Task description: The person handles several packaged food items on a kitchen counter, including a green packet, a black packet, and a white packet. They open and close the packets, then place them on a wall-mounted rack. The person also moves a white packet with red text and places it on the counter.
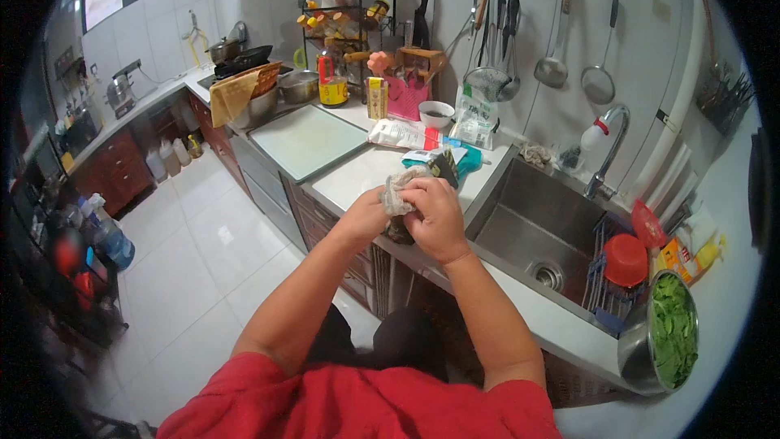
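Above the counter's front edge, my left hand (pixel 367 214) and my right hand (pixel 434 210) meet at a crumpled, pale cloth-like thing (pixel 399 192). The fingers of both hands close on it. Below it, partly hidden by my right hand, is a dark object (pixel 399 230) that I cannot make out. Just behind the hands lie a teal and white packet (pixel 469 160) and a dark box (pixel 443 169). A white and red bag (pixel 402 134) rests farther back, near a white bowl (pixel 436 113) with dark contents.
A glass-like cutting board (pixel 309 139) lies to the left. On the right are a steel sink (pixel 530 219), a faucet (pixel 612 140), a dish rack (pixel 600 256) with a red bowl (pixel 626 260), and a metal bowl of leafy greens (pixel 673 329). Utensils hang on the wall.
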`<state>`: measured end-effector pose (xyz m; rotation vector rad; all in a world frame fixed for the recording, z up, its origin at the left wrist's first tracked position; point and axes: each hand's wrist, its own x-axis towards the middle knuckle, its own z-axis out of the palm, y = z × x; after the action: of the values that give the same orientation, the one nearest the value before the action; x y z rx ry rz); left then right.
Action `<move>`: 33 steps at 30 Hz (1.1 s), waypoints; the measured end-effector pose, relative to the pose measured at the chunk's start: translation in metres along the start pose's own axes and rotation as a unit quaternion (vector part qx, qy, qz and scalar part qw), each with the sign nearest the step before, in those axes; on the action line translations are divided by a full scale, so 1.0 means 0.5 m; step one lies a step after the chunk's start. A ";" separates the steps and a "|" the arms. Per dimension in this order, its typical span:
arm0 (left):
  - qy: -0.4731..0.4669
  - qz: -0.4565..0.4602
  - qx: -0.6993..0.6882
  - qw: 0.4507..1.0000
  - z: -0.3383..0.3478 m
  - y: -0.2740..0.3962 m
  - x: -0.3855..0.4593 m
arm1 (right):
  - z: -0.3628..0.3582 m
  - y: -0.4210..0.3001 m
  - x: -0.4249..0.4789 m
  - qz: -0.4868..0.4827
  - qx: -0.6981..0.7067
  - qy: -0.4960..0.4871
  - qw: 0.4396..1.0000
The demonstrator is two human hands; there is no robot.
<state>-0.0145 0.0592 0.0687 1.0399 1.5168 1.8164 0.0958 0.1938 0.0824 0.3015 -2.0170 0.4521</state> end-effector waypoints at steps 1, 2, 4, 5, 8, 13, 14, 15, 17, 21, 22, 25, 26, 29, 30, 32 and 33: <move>-0.018 -0.012 0.007 1.000 -0.011 0.001 -0.002 | -0.001 -0.007 0.006 -0.010 -0.022 0.005 1.000; -0.011 -0.025 0.017 0.999 -0.017 0.002 -0.003 | 0.000 -0.013 0.011 -0.020 -0.043 0.010 0.999; -0.026 -0.022 0.070 0.997 -0.018 0.018 0.007 | 0.005 0.017 0.000 -0.031 -0.094 0.013 0.995; -0.034 -0.021 0.096 0.995 -0.019 0.028 0.010 | 0.009 0.051 -0.006 0.039 -0.128 0.025 0.991; -0.018 -0.060 0.037 0.997 -0.023 0.032 0.016 | -0.014 0.159 -0.022 0.236 -0.193 0.059 0.951; -0.022 -0.037 0.013 0.999 -0.038 0.026 0.021 | -0.101 0.141 0.023 0.297 -0.074 0.190 0.933; -0.024 -0.026 0.016 0.999 -0.035 0.025 0.013 | -0.101 0.100 0.041 0.261 -0.059 0.169 0.949; -0.029 -0.016 0.018 0.999 -0.027 0.024 0.005 | -0.096 0.065 0.051 0.226 -0.045 0.149 0.962; -0.049 -0.004 0.037 0.998 -0.030 0.006 -0.008 | -0.062 0.010 0.043 0.116 0.056 0.061 0.990; -0.047 -0.020 0.047 0.998 -0.052 -0.050 -0.004 | -0.013 -0.001 0.028 -0.077 0.046 -0.076 0.993; -0.047 -0.025 0.044 0.998 -0.044 -0.038 -0.007 | -0.013 0.007 0.026 -0.083 0.045 -0.117 0.989; -0.045 -0.030 0.057 0.997 -0.052 -0.039 -0.011 | -0.012 0.068 0.014 -0.051 -0.047 -0.124 0.990; -0.046 -0.034 0.066 0.996 -0.047 -0.035 -0.007 | -0.008 0.089 0.017 -0.013 -0.039 -0.087 0.995; -0.055 -0.063 0.068 0.994 -0.035 -0.007 -0.007 | -0.024 0.158 0.003 0.169 -0.149 0.013 0.974; -0.050 -0.049 0.056 0.996 -0.038 -0.018 -0.005 | -0.034 0.160 0.005 0.177 -0.136 0.025 0.974; -0.043 -0.017 0.015 0.999 -0.042 -0.037 -0.008 | -0.053 0.156 0.008 0.195 -0.110 0.048 0.973; -0.045 0.003 -0.018 0.999 -0.029 -0.027 -0.010 | -0.061 0.139 0.017 0.144 -0.100 0.061 0.983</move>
<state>-0.0247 0.0503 0.0535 1.0954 1.4242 1.7694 0.0885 0.2693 0.0901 -0.1415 -1.9723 0.4292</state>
